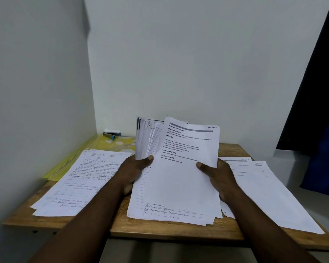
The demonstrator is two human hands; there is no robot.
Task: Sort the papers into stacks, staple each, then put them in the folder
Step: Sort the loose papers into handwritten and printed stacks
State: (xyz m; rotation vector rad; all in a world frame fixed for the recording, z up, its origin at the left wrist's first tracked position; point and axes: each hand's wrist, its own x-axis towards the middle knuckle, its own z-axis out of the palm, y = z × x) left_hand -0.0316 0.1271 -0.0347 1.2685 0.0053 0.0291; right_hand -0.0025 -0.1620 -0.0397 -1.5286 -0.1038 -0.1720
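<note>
Head view: a bundle of papers [179,186] is held tilted up over the middle of the table [160,230]. The left hand [135,171] is clamped on its left edge, and the right hand [217,177] pinches the top printed sheet [190,149]. A handwritten pile [80,179] lies at 9 o'clock and a printed pile [264,190] at 3. The yellow folder [68,162] is at 10 o'clock, with the stapler [111,134] at its far end, at 11.

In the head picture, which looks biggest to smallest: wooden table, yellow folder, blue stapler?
1. Brown wooden table
2. Flat yellow plastic folder, partly under handwritten papers
3. Small blue stapler, farthest away
</note>
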